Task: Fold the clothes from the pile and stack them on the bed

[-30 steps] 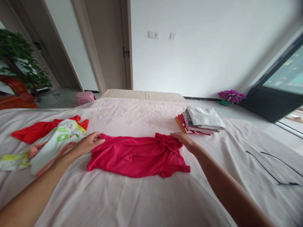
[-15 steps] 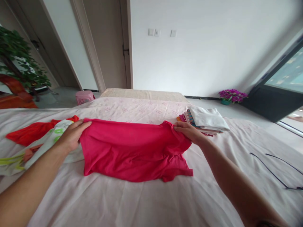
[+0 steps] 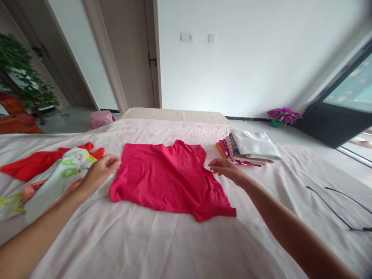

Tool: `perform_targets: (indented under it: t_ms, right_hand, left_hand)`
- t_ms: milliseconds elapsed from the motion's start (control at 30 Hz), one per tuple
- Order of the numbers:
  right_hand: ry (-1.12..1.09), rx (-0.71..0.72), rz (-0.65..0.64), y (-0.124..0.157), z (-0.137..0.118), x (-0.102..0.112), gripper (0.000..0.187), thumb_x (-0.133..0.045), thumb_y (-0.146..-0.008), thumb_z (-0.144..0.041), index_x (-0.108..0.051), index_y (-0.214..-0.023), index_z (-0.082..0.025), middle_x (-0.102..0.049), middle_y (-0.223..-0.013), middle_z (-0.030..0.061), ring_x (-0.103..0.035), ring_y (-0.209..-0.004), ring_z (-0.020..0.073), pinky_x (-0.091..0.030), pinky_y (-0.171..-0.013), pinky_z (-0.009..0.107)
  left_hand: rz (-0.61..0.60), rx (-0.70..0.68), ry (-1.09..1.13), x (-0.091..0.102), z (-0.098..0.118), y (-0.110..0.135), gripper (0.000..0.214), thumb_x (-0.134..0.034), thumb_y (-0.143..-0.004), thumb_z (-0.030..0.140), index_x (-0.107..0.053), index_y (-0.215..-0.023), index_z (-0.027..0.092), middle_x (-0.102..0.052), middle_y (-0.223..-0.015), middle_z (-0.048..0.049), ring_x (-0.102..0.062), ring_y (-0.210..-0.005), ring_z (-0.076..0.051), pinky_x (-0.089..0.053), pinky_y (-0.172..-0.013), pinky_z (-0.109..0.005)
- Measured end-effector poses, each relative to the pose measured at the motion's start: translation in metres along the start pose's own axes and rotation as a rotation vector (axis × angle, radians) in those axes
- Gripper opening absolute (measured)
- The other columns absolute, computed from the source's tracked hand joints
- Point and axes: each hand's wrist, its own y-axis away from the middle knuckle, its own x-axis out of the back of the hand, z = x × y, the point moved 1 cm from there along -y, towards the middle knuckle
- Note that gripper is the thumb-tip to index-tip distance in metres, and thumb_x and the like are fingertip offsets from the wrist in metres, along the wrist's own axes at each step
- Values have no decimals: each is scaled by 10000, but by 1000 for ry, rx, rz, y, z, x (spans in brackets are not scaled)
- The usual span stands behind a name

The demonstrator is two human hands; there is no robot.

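Note:
A crimson T-shirt [image 3: 162, 178] lies spread sideways on the sheet in front of me, with its hem to the left and its neck and sleeves to the right. My left hand [image 3: 102, 167] hovers just beyond the hem, fingers loosely curled and apart, holding nothing. Near the neck end is my right hand [image 3: 225, 169], also off the cloth, its fingers bent and loosely parted. Under and beside my left forearm are a white printed garment [image 3: 62, 176] and a red garment [image 3: 31, 164], both crumpled.
A stack of folded clothes [image 3: 252, 145] sits beyond my right hand, white on top. Eyeglasses [image 3: 334, 207] rest at the right on the pale bedsheet [image 3: 162, 248]. Past the bed stand a pink stool [image 3: 101, 118] and purple flowers [image 3: 283, 115].
Both hands have let go of the shirt's raised edge. The cloth now lies flatter on the bed, its upper edge farther away. My left hand has shifted slightly right.

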Motion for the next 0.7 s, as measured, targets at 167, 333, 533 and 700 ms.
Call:
perform_targets:
  t_ms: [167,333,533,700]
  right_hand:
    - [305,63,-463,67,-6,-5,318,-759,-713,-322,-702,-998,-194,-691,-1005,42,-621,-903,202,-469,-798,308]
    - [628,296,-339,96,-15,-32,277,-681,-773,-193,-674,-1046,-240,-652,-1086,53,-581,-1009,217,-449,-878,328]
    - [96,218,16,72,-6,-44,101,-550,-892,-294,-587,-889,-200,-613,-799,18,-554,-729,161,-436,-673,280]
    - [-405,52,20,73,-27,-30,239,-648,-854,-401,-546,-894,-188,-498,-692,-30,-408,-555,91,-303,-491,211]
  left_hand:
    - [-476,-240,-401,6,-15,72,249,-657,-820,427,-647,-948,213,-682,-959,-24,-639,-837,-185,-517,-750,-279]
    - [-431,-538,-624,0,-25,86,222,-549,-894,345,-654,-1076,273,-659,-1158,-37,-613,-1118,-216,-463,-993,-314]
    - [-214,-411,-513,-8,-21,55,211,-443,-902,345,-574,-1019,228,-683,-1014,-43,-646,-971,-203,-493,-896,-303]
    - [-136,-267,-338,17,7,45,265,-395,-873,372,-591,-950,211,-695,-980,-48,-629,-987,-215,-498,-927,-306]
